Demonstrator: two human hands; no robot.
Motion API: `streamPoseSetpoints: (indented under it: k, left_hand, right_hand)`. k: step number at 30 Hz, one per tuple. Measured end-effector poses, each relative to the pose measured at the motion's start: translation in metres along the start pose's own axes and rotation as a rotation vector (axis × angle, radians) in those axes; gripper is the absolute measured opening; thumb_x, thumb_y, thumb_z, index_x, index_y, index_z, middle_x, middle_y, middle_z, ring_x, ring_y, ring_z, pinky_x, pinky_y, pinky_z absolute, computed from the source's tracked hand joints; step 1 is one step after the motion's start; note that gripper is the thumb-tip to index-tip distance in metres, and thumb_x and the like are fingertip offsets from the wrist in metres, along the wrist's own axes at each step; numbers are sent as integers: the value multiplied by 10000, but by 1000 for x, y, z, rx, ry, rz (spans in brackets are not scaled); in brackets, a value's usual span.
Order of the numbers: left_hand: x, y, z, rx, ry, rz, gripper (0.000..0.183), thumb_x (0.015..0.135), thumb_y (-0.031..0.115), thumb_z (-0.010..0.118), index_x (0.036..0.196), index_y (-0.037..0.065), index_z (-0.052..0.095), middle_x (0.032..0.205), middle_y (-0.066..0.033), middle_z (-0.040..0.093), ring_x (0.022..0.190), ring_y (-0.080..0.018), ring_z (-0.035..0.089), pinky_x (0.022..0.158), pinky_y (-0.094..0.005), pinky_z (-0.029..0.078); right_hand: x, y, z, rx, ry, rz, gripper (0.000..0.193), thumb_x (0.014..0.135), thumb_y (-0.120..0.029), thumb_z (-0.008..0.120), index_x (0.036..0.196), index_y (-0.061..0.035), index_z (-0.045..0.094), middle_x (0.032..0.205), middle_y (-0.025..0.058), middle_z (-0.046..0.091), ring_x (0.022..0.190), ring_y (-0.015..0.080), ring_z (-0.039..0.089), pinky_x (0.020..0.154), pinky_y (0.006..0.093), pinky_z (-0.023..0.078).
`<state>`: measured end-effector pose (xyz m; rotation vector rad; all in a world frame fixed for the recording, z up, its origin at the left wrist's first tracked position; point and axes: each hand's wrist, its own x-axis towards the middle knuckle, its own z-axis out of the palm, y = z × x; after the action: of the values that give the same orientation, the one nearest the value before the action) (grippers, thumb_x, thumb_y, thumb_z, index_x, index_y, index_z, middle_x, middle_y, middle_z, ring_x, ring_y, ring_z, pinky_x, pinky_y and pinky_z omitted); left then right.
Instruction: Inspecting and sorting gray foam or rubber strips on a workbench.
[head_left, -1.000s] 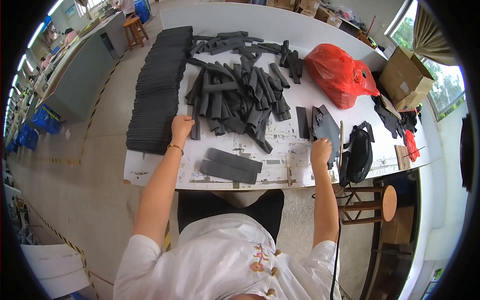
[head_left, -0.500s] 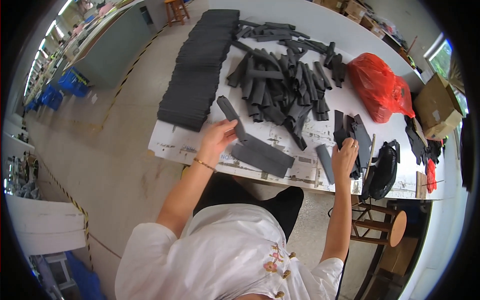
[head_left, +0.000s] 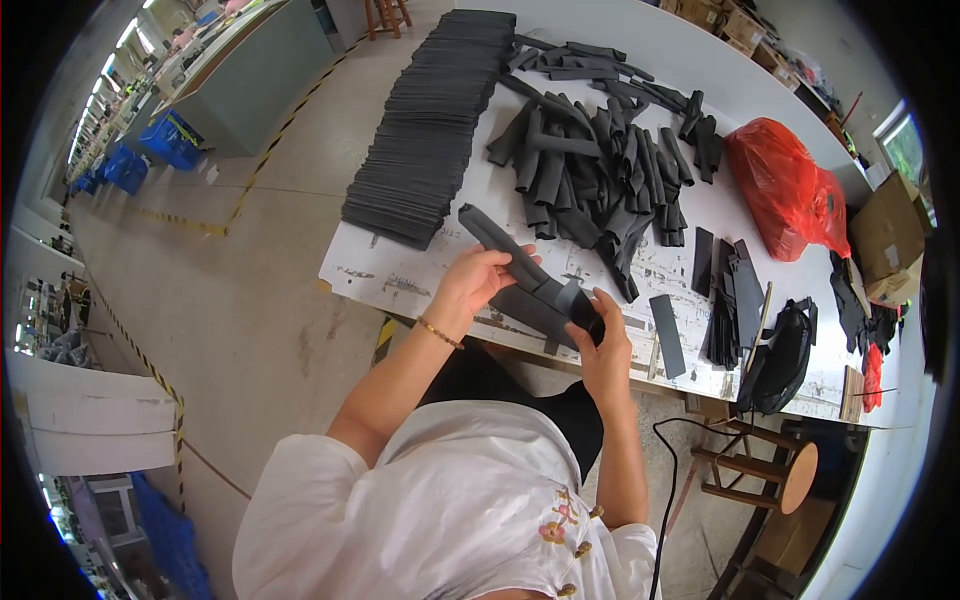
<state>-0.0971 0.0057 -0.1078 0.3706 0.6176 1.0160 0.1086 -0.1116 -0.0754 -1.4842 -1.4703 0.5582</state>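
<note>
My left hand [head_left: 474, 287] pinches a long dark grey fabric strip [head_left: 497, 238], folded like a sleeve, above the table's near edge. Its far end points up and left, away from me. My right hand [head_left: 604, 352] is closed on the strip's right end, with thumb and fingers on either side. A lighter grey patch [head_left: 569, 297] shows between the hands; whether it is a separate flat piece I cannot tell. Just under the hands lies another dark strip [head_left: 535, 314], partly covered by them.
A tall row of stacked dark strips [head_left: 415, 140] stands on the table's left, beside a loose heap of rolled pieces [head_left: 570, 180]. Flat dark pieces [head_left: 735, 300], a single strip [head_left: 667, 335], a black pouch [head_left: 783, 355] and a red bag [head_left: 785, 185] lie rightward. A stool [head_left: 765, 470] stands below.
My right hand has left the flat pieces on the right and come over to the strip's right end. My left hand has lifted the strip slightly. The whole view has shifted somewhat.
</note>
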Motion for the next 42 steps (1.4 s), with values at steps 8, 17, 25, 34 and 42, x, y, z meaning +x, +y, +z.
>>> streamPoseSetpoints:
  k: [8, 17, 25, 34, 42]
  left_hand:
    - [-2, 3, 4, 102, 155, 52, 129, 869, 31, 661, 967, -38, 613, 1102, -204, 646, 978, -311, 660, 856, -435, 573]
    - [-3, 2, 4, -104, 71, -32, 214, 901, 1, 469, 1081, -63, 564, 1178, -255, 599, 1116, -379, 598, 969, -503, 511]
    - [-2, 1, -7, 87, 136, 73, 224, 890, 16, 606, 1104, -42, 574, 1087, -181, 648, 989, -296, 662, 856, -438, 563]
    - [-5, 5, 0, 29, 142, 47, 192, 908, 102, 655, 1058, -5, 601, 1026, -159, 678, 936, -251, 682, 795, -398, 593]
    - [-8, 3, 3, 31, 74, 15, 199, 925, 111, 625, 1067, -26, 596, 1069, -192, 674, 959, -258, 681, 839, -405, 588]
  right_hand:
    - [-4, -7, -8, -70, -99, -110, 456, 746, -27, 758, 1183, -40, 630, 1134, 132, 590, 1014, 277, 578, 864, 349, 465]
    - [-3, -16, -3, -54, -146, -87, 502, 714, -67, 794, 1196, -68, 653, 1119, 114, 547, 988, 267, 529, 866, 360, 450]
    - [-8, -16, -2, -46, -159, -63, 495, 722, -71, 791, 1196, -59, 651, 1121, 123, 546, 999, 267, 530, 858, 359, 452]
    - [-2, -22, -1, -22, -127, -106, 425, 725, 1, 759, 1140, -10, 670, 1058, 104, 534, 957, 228, 545, 846, 302, 453]
    - [12, -27, -2, -128, -71, -203, 350, 762, 4, 722, 1108, -34, 693, 1032, 108, 556, 908, 247, 535, 818, 329, 441]
